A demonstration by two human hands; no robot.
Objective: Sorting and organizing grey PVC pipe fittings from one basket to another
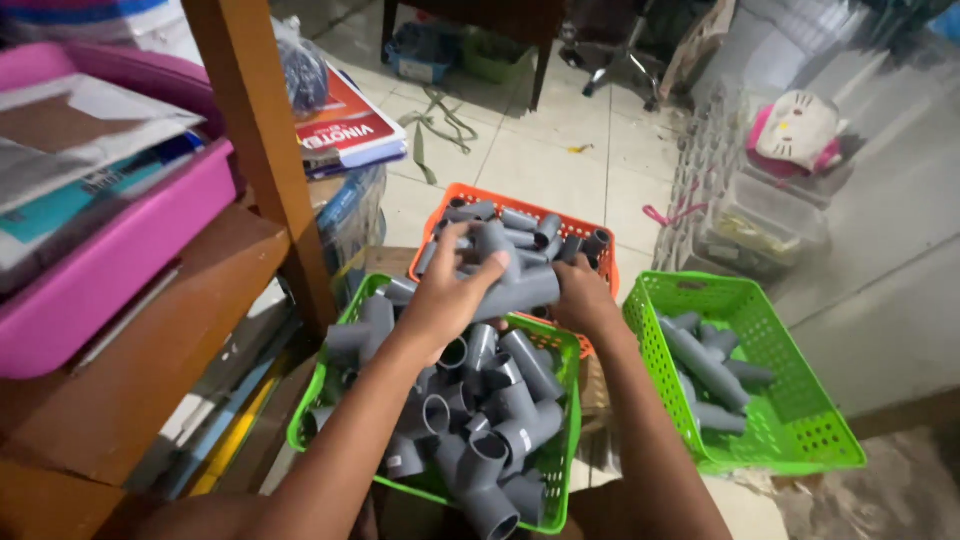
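My left hand [447, 297] and my right hand [583, 297] together hold a grey plastic pipe tee fitting [512, 272] above the baskets. The left hand wraps its upper branch; the right hand grips its right end. Under my arms a green basket [558, 350] is piled with several grey pipe fittings [490, 410]. Behind it an orange basket [520, 202] also holds grey fittings. To the right a second green basket [790, 400] contains a few grey pipe pieces [705, 360].
A wooden shelf post [265, 150] and shelf with a pink tray [110, 270] stand at the left. A stack of books or papers [350, 130] lies behind the post. Clear plastic boxes [755, 215] and a white-and-pink object [795, 130] sit at the right on the tiled floor.
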